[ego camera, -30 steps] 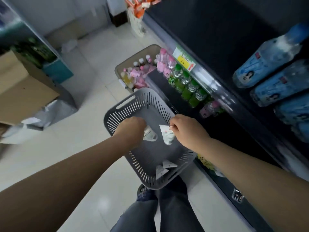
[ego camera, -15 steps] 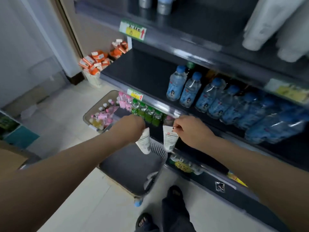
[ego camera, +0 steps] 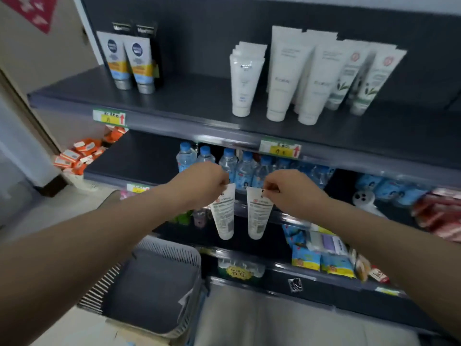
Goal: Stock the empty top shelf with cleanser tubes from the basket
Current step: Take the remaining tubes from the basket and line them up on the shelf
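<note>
Dark shop shelving fills the far side. Its top shelf (ego camera: pixel 194 98) holds white tubes (ego camera: pixel 287 78) standing at the right. Water bottles (ego camera: pixel 234 163) line the shelf below. A grey basket (ego camera: pixel 154 283) sits near left, perhaps with a tube inside. The left hand (ego camera: pixel 202 181) pinches the left tube (ego camera: pixel 224 216) and the right hand (ego camera: pixel 289 188) pinches the right tube (ego camera: pixel 258 216). Both tubes hang cap-down, side by side, below the top shelf.

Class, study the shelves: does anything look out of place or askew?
Yes. On the middle shelf, the right-hand bottles seem to lie on their sides while the left bottles stand upright, and a white object lies beside them.
</note>
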Motion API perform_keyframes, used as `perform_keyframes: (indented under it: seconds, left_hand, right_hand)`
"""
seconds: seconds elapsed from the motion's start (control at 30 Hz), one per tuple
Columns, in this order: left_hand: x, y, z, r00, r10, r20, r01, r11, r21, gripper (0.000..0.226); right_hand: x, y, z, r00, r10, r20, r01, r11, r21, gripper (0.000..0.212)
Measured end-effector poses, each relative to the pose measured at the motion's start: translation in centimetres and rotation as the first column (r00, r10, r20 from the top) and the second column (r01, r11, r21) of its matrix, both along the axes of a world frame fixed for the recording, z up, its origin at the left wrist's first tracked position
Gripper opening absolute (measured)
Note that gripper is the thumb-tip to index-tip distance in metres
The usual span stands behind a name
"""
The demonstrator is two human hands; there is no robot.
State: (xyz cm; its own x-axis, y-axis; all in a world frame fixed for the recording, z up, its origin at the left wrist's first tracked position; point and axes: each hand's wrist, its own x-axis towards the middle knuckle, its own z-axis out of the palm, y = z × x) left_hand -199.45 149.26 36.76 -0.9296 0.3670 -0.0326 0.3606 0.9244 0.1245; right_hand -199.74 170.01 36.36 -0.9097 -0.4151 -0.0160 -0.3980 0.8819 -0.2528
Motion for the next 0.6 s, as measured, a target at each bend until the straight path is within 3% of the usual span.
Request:
perform_keyframes:
  seconds: [0.6]
  left_hand:
    - [-2.9,20.5,10.9,0.962,-0.231,-0.146,0.229,0.973,-0.035,0.023]
  right_hand:
    - [-0.1,19.6,10.1,0.987,-0.082,-0.137,0.057,0.983,-0.174,0.012]
